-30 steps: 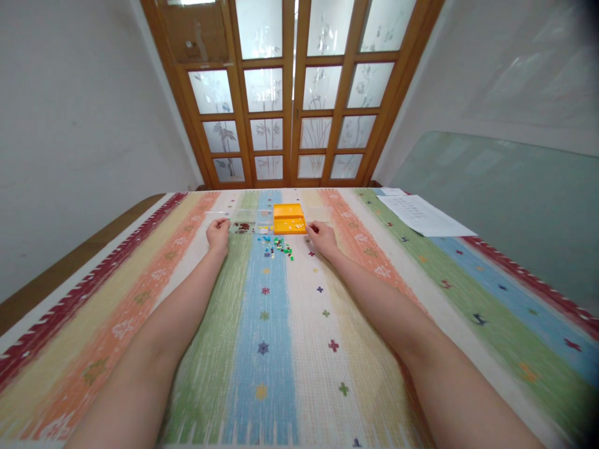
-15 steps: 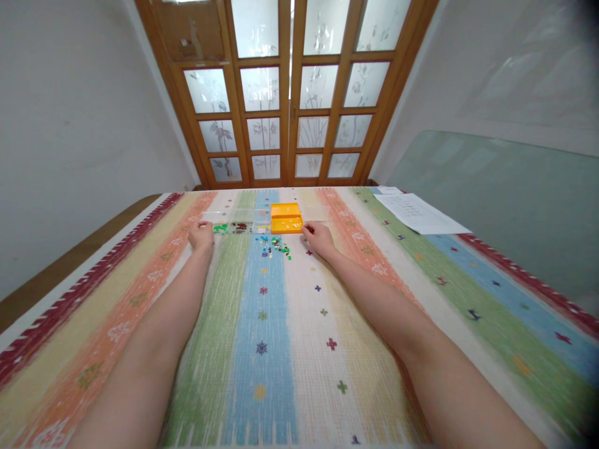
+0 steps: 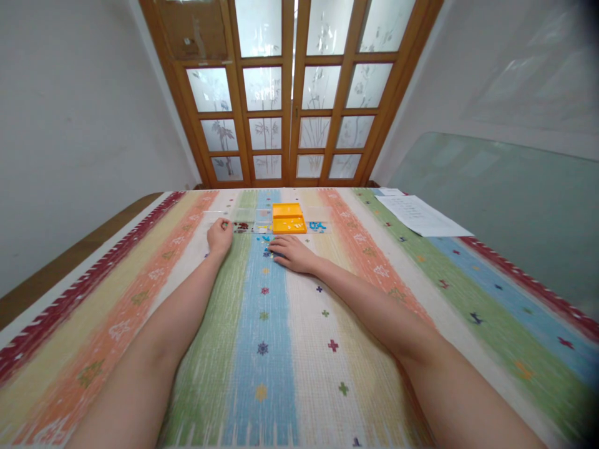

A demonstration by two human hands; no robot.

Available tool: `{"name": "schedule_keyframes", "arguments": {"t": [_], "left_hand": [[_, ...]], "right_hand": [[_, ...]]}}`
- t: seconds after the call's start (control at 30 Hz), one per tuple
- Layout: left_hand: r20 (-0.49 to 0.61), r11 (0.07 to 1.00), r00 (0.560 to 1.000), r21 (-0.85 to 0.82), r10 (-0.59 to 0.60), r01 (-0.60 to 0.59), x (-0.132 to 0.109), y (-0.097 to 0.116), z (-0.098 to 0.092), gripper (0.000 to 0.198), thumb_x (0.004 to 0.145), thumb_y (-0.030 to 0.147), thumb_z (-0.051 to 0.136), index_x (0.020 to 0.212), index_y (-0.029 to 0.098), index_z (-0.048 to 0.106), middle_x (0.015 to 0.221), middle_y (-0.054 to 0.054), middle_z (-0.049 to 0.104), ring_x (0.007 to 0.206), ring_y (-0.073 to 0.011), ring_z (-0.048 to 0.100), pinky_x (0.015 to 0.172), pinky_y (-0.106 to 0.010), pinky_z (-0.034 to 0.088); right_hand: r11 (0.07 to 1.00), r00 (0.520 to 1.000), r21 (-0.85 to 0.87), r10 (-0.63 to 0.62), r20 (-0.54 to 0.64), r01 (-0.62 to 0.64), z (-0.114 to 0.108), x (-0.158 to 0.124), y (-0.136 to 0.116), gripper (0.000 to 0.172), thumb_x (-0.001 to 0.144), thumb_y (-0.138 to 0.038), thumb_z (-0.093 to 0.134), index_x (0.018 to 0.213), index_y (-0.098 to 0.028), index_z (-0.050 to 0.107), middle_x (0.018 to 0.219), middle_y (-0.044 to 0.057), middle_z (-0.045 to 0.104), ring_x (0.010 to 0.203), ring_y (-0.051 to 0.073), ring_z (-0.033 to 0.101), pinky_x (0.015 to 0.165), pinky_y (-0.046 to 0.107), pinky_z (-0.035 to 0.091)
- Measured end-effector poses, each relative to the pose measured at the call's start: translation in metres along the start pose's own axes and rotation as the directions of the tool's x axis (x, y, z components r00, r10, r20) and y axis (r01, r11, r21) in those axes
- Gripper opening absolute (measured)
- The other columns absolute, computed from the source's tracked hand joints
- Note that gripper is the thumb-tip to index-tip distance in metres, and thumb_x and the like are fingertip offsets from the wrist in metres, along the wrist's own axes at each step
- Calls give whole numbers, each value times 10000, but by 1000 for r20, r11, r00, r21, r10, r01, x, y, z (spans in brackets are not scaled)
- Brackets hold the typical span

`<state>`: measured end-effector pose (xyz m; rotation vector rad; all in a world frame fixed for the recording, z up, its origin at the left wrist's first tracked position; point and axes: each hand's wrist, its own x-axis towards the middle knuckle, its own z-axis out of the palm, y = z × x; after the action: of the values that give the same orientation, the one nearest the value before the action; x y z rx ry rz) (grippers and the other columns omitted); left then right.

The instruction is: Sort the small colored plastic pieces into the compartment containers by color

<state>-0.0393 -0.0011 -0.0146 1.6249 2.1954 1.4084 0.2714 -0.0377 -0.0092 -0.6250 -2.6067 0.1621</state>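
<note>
My right hand (image 3: 296,253) lies low over the cloth, fingers stretched out and apart, covering part of a pile of small coloured pieces (image 3: 264,239). Further left, my left hand (image 3: 219,237) has thumb and fingertips pressed together over the left clear box, where the green pieces are hidden; what the fingers hold, if anything, is too small to make out. Beside it are dark brown pieces (image 3: 241,226) in a clear box. An open yellow box (image 3: 289,209) holds small white pieces (image 3: 294,223). Right of it, blue pieces (image 3: 317,226) lie in another clear box.
A striped, patterned tablecloth (image 3: 276,324) covers the table. Sheets of paper (image 3: 416,212) lie toward the back right. Wooden doors with glass panes (image 3: 292,112) stand behind the table, and a greenish glass panel (image 3: 505,218) is at the right.
My right hand has moved left and nearer from the yellow box's right side to the loose pile, its fingers spreading. My left hand has shifted right, over the green pieces.
</note>
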Motion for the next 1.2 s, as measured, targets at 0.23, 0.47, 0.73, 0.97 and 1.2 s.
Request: {"name": "schedule_keyframes", "arguments": {"t": [0.23, 0.47, 0.73, 0.97, 1.2], "left_hand": [[85, 989, 985, -2, 149, -149, -19, 23, 8, 227, 908, 373, 550, 895, 221, 718, 701, -24, 650, 669, -202, 556, 658, -293, 337], [156, 979, 967, 9, 202, -206, -21, 24, 8, 248, 923, 365, 540, 921, 220, 741, 703, -24, 666, 677, -201, 582, 651, -294, 349], [191, 973, 954, -29, 230, -229, -20, 21, 12, 240, 912, 359, 560, 939, 215, 750, 724, -27, 680, 692, -204, 606, 656, -298, 369], [324, 942, 888, -26, 325, -335, -23, 25, 10, 266, 898, 366, 577, 997, 213, 771, 752, -39, 698, 703, -221, 610, 685, -321, 411], [467, 898, 795, 6, 387, -441, -27, 29, 11, 275, 875, 338, 596, 1018, 221, 800, 779, -62, 720, 745, -253, 632, 746, -359, 454]], "right_hand": [[1000, 1000, 14, 14, 4, -14, 6, 4, 1, 340, 1060, -273, 525, 1361, -271, 682, 1383, 95, 672, 1365, 257, 533, 1156, 486, 382], [1000, 1000, 2, 2, -15, -2, 8, 4, 2, 326, 1064, -233, 499, 1322, -231, 698, 1348, 117, 685, 1318, 251, 571, 1125, 463, 403], [1000, 999, -4, -1, -38, 1, 14, 4, 7, 317, 1052, -239, 527, 1308, -255, 713, 1343, 111, 684, 1297, 256, 578, 1106, 465, 420], [1000, 998, 5, -9, -65, 9, 12, 3, 7, 345, 1056, -220, 491, 1338, -234, 690, 1364, 112, 663, 1277, 257, 573, 1105, 458, 425], [989, 963, 32, 145, -225, -142, 8, 2, 21, 386, 1063, -228, 457, 1396, -212, 651, 1385, 143, 635, 1272, 270, 568, 1102, 460, 439]]}}
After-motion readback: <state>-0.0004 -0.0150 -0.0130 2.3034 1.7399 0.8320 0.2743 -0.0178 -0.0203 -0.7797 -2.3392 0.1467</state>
